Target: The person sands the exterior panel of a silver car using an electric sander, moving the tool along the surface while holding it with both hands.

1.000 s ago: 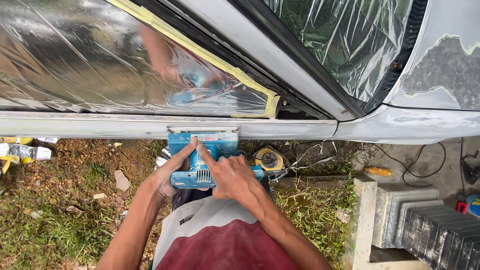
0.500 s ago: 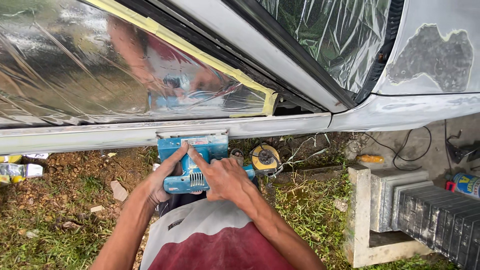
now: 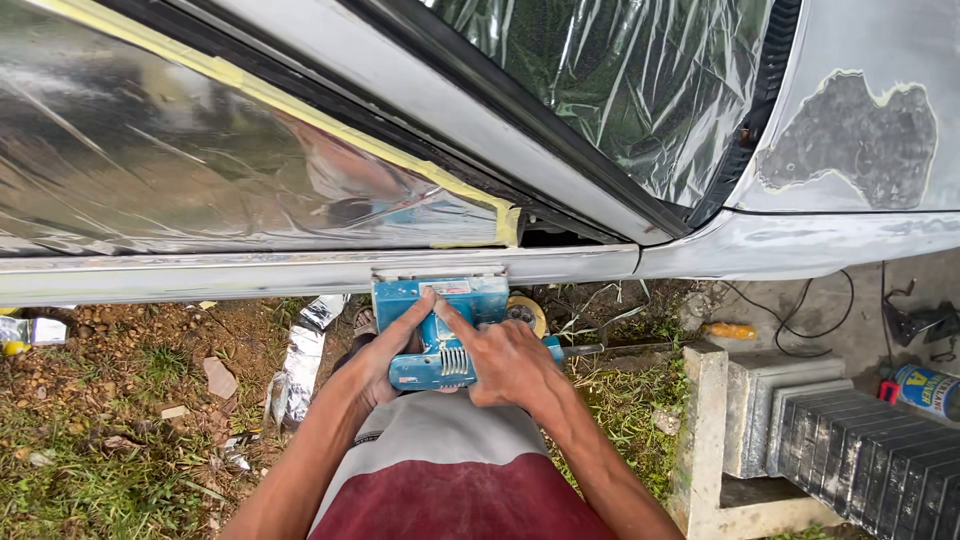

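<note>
The blue sander (image 3: 440, 330) has slid a little to the right along the grey sill (image 3: 250, 272) compared with a moment ago, and it sits under the end of the yellow masking tape (image 3: 500, 225) now, so the sanding looks to be working its way along the panel. Both hands are on it. The left hand (image 3: 385, 355) wraps the near side of the body, fingers curled, forefinger stretched up over the top. The right hand (image 3: 510, 360) clamps the other side, its forefinger pointing forward too, the two fingertips almost meeting. The pad is pressed flat against the sill's lower edge. Plastic sheeting (image 3: 200, 170) covers the window above. Grass (image 3: 130, 470) and litter lie below.
</note>
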